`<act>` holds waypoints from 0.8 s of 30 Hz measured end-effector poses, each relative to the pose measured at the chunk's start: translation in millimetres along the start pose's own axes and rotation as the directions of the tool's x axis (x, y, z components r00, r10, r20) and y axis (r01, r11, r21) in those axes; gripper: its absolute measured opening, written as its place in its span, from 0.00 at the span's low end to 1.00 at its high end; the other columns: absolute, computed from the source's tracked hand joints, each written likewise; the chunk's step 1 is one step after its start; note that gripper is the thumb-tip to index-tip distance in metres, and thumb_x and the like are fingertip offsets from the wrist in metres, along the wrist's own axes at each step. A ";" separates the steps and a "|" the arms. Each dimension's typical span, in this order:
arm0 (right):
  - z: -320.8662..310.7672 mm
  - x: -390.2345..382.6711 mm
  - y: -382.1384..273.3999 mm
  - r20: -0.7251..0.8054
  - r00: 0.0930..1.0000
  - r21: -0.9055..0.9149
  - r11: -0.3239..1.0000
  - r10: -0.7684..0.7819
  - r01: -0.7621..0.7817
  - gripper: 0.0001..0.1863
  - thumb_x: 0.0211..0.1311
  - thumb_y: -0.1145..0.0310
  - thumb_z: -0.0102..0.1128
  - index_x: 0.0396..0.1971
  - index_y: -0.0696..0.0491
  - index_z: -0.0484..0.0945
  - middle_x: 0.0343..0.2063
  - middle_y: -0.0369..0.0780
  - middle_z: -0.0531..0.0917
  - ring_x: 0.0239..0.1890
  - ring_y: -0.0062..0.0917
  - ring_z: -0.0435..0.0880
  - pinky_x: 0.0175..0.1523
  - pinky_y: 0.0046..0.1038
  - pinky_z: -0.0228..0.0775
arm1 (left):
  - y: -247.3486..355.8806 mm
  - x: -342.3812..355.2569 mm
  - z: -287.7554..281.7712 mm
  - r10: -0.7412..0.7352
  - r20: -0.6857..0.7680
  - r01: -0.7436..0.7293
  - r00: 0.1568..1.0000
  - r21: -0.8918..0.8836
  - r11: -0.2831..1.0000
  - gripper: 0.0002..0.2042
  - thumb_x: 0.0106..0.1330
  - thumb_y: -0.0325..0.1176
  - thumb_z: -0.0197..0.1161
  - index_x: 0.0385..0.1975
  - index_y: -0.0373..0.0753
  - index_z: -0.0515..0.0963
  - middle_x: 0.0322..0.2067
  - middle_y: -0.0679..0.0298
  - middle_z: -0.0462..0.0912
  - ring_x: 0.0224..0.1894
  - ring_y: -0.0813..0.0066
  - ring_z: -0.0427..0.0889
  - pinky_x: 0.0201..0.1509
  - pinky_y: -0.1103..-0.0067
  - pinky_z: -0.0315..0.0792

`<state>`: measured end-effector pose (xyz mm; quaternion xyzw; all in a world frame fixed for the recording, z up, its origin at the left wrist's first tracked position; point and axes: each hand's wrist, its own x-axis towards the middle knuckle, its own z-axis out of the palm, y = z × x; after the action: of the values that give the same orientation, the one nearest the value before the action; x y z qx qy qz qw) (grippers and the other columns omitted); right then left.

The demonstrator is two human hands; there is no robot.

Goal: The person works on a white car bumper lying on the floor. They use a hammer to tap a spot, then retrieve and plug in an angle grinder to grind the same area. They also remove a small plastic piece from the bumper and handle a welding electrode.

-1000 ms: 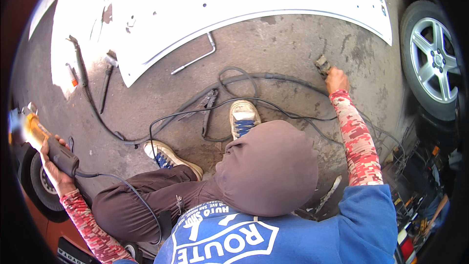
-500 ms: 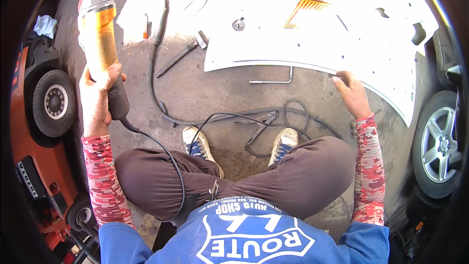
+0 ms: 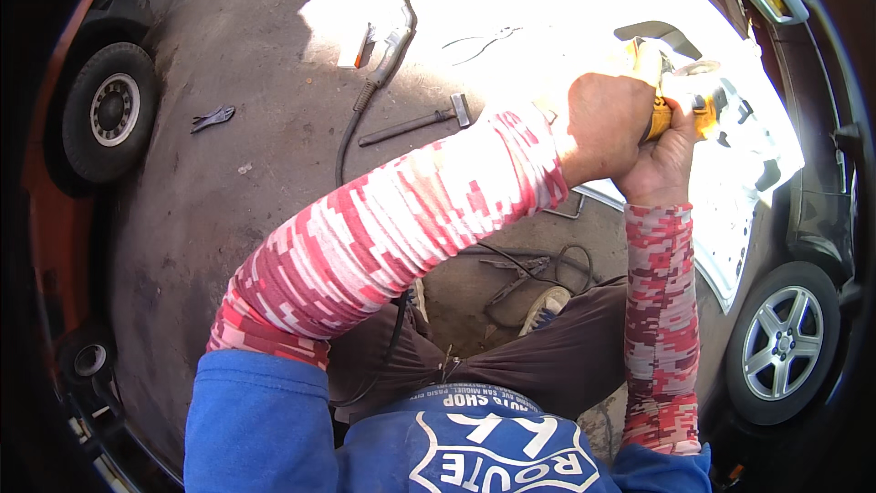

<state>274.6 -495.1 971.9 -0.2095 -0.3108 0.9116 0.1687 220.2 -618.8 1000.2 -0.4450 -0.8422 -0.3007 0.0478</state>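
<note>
A yellow angle grinder (image 3: 655, 96) is held out at the upper right, over a white sheet-metal panel (image 3: 730, 242) with cut-outs. My left hand (image 3: 607, 123) has come across my body, its fingers closed around the tool, mostly hidden behind the back of the hand. Close beside it, my right hand (image 3: 662, 164) grips the grinder from below with the thumb up along it. Strong glare washes out the panel and the grinder's head, so I cannot tell whether the disc touches the metal. Part of an L-shaped wrench (image 3: 575, 208) shows below my left wrist.
A hammer (image 3: 411, 130) and a welding torch (image 3: 392, 50) with its cable lie on the concrete floor. Pliers (image 3: 213, 119) rest farther left. A clamp (image 3: 520, 278) and cables lie near my shoes. Vehicle wheels stand at the left (image 3: 114, 110) and right (image 3: 783, 344).
My left hand has swung the grinder from the far left across to the upper right. My right hand, empty before beside the panel's edge, has taken hold of it too. The view has shifted.
</note>
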 end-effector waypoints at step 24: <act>-73.6 38.8 6.0 0.146 0.962 -0.023 0.973 0.232 -0.231 0.15 0.63 0.61 0.61 0.44 0.54 0.77 0.32 0.41 0.83 0.33 0.30 0.86 0.43 0.34 0.83 | -16.6 -58.7 30.1 -0.079 0.725 0.705 0.684 -0.630 0.327 0.34 0.61 0.21 0.72 0.66 0.33 0.63 0.48 0.59 0.78 0.50 0.68 0.84 0.58 0.73 0.78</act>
<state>276.2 -446.1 904.3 -0.1767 -0.2985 0.9372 0.0367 248.1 -651.5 947.6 -0.2342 -0.6107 -0.5429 -0.5267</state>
